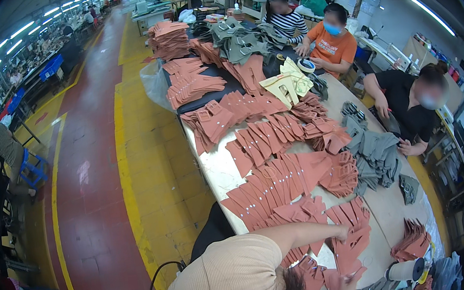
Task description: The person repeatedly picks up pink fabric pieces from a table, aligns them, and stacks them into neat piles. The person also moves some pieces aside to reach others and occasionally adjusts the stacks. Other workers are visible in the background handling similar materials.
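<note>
My left arm in a beige sleeve reaches across the table, and my left hand (343,233) closes its fingers on the far part of a terracotta flat cut piece (355,246). Lower down, my right hand (348,286) pinches a second terracotta piece (332,281) near its edge. Fine finger detail is small at this size. Overlapping rows of matching terracotta pieces (271,183) fan out beyond my left arm; some have frame-shaped cutouts. Just left of my right hand lie more of these pieces (310,271), partly hidden by my hair.
A white spool (404,270) and a terracotta stack (412,240) stand at the near right. Grey-green pieces (375,153) lie along the table's right side. A pale yellow piece (288,83) rests farther up. Three co-workers sit across the table (376,214). A yellow-and-red walkway (88,180) runs left.
</note>
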`<action>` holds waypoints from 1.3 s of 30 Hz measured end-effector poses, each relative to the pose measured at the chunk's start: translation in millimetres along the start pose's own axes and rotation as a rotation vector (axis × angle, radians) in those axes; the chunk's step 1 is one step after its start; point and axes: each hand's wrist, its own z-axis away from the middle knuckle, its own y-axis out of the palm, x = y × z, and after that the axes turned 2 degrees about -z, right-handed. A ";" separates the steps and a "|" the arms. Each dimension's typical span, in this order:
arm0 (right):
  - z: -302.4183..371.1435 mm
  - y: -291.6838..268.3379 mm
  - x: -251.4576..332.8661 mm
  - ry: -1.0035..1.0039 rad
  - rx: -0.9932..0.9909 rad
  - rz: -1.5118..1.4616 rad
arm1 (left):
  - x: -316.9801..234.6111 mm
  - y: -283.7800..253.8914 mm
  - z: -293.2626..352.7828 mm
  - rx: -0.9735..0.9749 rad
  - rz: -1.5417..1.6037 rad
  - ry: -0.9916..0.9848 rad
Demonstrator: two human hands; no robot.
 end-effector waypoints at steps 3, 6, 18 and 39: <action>49.7 13.0 20.8 -0.148 0.167 -0.019 | -1.3 2.9 -2.2 -0.002 -0.059 0.000; 98.7 40.8 18.6 -0.001 0.209 0.179 | 3.5 5.7 0.3 -0.018 -0.104 -0.033; 115.3 57.2 32.9 0.475 0.058 0.228 | -3.9 9.2 28.9 0.003 -0.377 -0.063; 101.3 12.0 82.5 0.615 0.123 -0.291 | 19.5 -33.8 20.9 0.273 0.299 -0.120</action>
